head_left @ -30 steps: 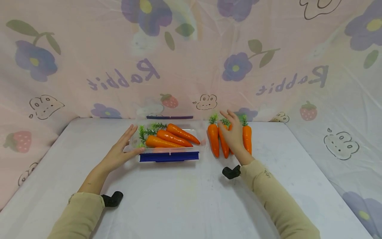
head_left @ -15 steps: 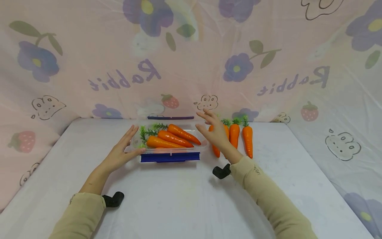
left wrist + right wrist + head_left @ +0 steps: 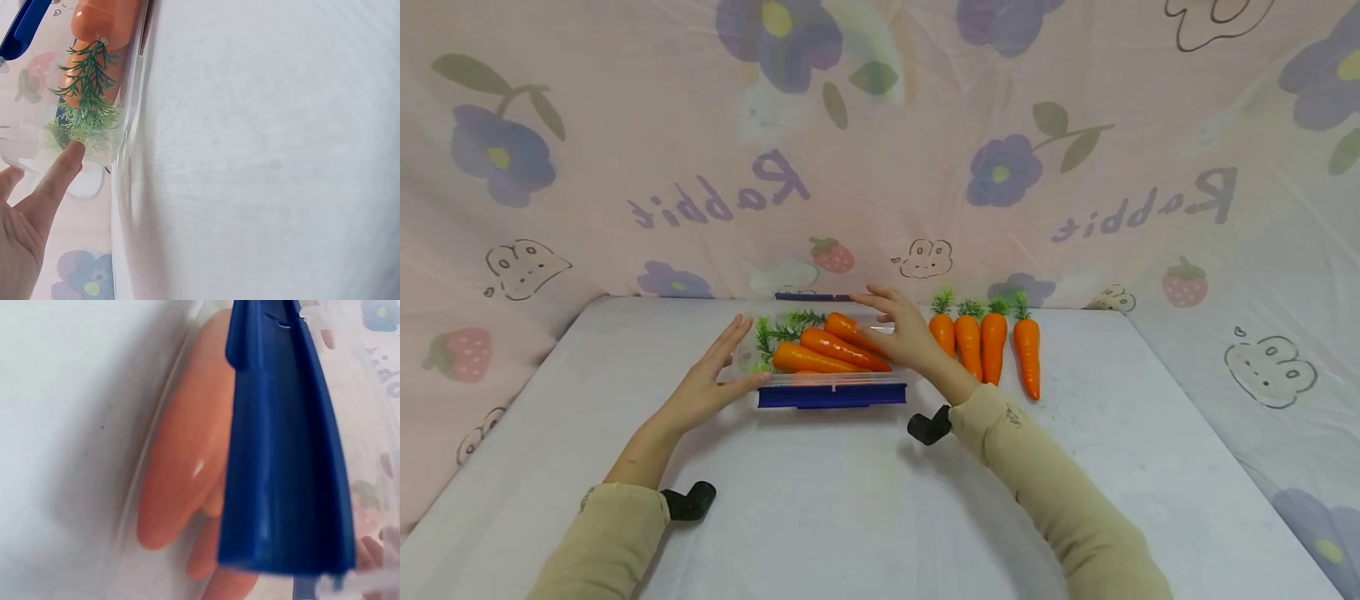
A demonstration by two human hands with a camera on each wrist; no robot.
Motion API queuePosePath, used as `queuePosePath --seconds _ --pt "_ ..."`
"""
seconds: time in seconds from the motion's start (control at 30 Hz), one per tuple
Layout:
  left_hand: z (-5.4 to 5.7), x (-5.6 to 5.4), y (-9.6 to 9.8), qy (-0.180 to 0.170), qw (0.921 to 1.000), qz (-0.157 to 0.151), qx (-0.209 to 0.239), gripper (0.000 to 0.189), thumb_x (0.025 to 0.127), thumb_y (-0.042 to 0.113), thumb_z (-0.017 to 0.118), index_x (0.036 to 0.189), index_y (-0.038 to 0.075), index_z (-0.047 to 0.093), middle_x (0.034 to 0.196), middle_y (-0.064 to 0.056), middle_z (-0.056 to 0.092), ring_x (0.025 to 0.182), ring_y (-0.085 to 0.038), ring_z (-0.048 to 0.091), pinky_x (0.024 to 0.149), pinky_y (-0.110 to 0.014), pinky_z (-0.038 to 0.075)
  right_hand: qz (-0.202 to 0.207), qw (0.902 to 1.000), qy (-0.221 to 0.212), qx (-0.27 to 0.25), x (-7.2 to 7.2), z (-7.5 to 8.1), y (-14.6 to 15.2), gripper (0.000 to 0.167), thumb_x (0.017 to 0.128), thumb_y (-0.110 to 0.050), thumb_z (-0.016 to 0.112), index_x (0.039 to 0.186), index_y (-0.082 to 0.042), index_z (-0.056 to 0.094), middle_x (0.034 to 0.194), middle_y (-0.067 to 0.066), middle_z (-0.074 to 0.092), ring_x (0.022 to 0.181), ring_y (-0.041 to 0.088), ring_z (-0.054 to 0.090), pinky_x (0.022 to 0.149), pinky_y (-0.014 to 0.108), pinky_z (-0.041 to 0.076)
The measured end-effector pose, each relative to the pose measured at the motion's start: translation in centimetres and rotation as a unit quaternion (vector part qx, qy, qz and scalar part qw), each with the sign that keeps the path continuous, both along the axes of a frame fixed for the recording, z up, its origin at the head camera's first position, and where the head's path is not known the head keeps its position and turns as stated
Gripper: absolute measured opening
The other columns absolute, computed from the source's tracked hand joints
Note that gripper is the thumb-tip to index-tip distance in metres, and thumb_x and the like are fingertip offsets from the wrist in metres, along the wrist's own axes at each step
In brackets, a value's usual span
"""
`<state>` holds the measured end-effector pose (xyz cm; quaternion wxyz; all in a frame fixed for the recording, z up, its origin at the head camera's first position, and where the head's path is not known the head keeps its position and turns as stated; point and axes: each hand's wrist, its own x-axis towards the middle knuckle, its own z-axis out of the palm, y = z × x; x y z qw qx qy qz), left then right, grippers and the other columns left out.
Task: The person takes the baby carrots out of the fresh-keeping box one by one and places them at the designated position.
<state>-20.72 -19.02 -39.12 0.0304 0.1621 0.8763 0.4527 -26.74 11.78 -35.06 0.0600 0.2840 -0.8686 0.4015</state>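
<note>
A clear plastic box (image 3: 850,379) with blue clip flaps holds several toy carrots (image 3: 842,347), their green tops toward the left. My left hand (image 3: 703,387) stays at the box's left end, fingers straight and spread, thumb near the front corner; in the left wrist view a fingertip (image 3: 76,150) is right at the clear end wall. My right hand (image 3: 910,333) reaches over the box's right end with extended fingers, hiding the tips of the rear carrots. The right wrist view shows a blue flap (image 3: 284,456) close up, with orange carrots (image 3: 181,444) behind the clear wall.
Right of the box, several more carrots (image 3: 1027,354) lie in a row on the white table (image 3: 835,500), tops toward the back. A patterned cloth (image 3: 880,192) hangs behind. Black wrist mounts (image 3: 691,502) stick out from both sleeves.
My right hand has moved left from above the loose carrots to the right end of the box, uncovering the row. My left hand has kept its place at the box.
</note>
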Motion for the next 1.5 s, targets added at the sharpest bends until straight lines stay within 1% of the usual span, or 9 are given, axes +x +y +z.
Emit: queuePosePath --seconds 0.27,0.37,0.47,0.53,0.77,0.9,1.2,1.3,1.5 --pt "-0.1 0.1 0.0 0.004 1.0 -0.001 0.002 0.086 0.091 0.037 0.064 0.153 0.042 0.004 0.162 0.001 -0.006 0.135 -0.055 0.025 0.095 -0.069 0.038 0.027 0.9964 -0.034 0.073 -0.8 -0.2 -1.1 0.047 0.093 -0.021 0.063 0.138 -0.012 0.053 0.149 0.017 0.037 0.133 0.034 0.041 0.103 0.047 0.044" --pt "-0.2 0.0 0.0 0.005 1.0 -0.002 0.002 0.087 0.091 0.037 0.065 0.153 0.041 0.004 0.163 -0.001 -0.006 0.135 -0.055 0.025 0.095 -0.069 0.039 0.033 0.9921 -0.051 0.11 -1.1 -0.4 -1.1 0.048 0.094 -0.024 0.062 0.14 -0.013 0.051 0.15 0.018 0.037 0.135 0.036 0.039 0.109 0.052 0.036" --pt "-0.2 0.0 0.0 0.006 1.0 -0.001 0.001 0.087 0.091 0.038 0.065 0.153 0.041 0.005 0.162 0.001 -0.006 0.135 -0.055 0.025 0.095 -0.068 0.04 0.035 0.9869 -0.07 0.141 -1.3 -0.5 -1.1 0.049 0.094 -0.025 0.06 0.141 -0.013 0.05 0.152 0.019 0.035 0.139 0.038 0.033 0.113 0.056 0.027" --pt "-0.2 0.0 0.0 0.007 1.0 -0.001 0.0 0.087 0.091 0.038 0.065 0.153 0.04 0.005 0.162 0.002 -0.006 0.135 -0.054 0.026 0.095 -0.068 0.04 0.037 0.9833 -0.085 0.157 -1.3 -0.5 -1.2 0.05 0.095 -0.024 0.059 0.142 -0.013 0.049 0.152 0.02 0.032 0.14 0.039 0.031 0.114 0.056 0.024" --pt "-0.1 -0.1 0.0 0.006 1.0 0.002 -0.001 0.086 0.091 0.038 0.065 0.153 0.042 0.005 0.163 -0.001 -0.005 0.136 -0.054 0.026 0.096 -0.069 0.038 0.06 0.9708 -0.096 0.212 -1.4 -0.6 -1.5 0.05 0.097 -0.019 0.054 0.145 -0.011 0.044 0.152 0.025 0.03 0.14 0.04 0.03 0.115 0.054 0.024" --pt "0.0 0.0 0.0 0.004 1.0 0.001 0.001 0.086 0.091 0.037 0.065 0.153 0.04 0.006 0.163 0.0 -0.005 0.136 -0.054 0.026 0.096 -0.068 0.039 0.06 0.9668 -0.104 0.226 -1.5 -0.5 -1.4 0.05 0.097 -0.013 0.049 0.146 -0.01 0.042 0.152 0.025 0.03 0.142 0.039 0.028 0.116 0.053 0.022" --pt "0.3 0.1 0.1 0.005 1.0 0.005 -0.005 0.085 0.091 0.038 0.064 0.154 0.038 0.007 0.162 0.001 -0.005 0.135 -0.053 0.027 0.096 -0.067 0.04 0.065 0.9611 -0.093 0.252 -1.6 -0.6 -1.4 0.058 0.087 0.001 0.048 0.144 -0.011 0.045 0.148 0.019 0.041 0.138 0.036 0.035 0.115 0.049 0.028" --pt "0.3 0.1 0.1 0.003 1.0 0.005 -0.003 0.085 0.091 0.037 0.064 0.154 0.037 0.007 0.162 0.002 -0.005 0.136 -0.053 0.026 0.096 -0.067 0.04 0.057 0.9592 -0.094 0.26 -1.5 -0.6 -1.5 0.058 0.088 0.0 0.051 0.144 -0.013 0.045 0.147 0.019 0.043 0.136 0.036 0.037 0.114 0.05 0.03" --pt "0.3 0.1 0.2 0.003 1.0 0.003 -0.001 0.086 0.091 0.036 0.065 0.155 0.031 0.008 0.163 -0.003 -0.004 0.136 -0.054 0.026 0.095 -0.067 0.04 0.05 0.9513 -0.114 0.282 -1.3 -0.8 -1.6 0.057 0.094 -0.016 0.058 0.148 -0.019 0.04 0.145 0.021 0.042 0.132 0.036 0.042 0.11 0.051 0.035"
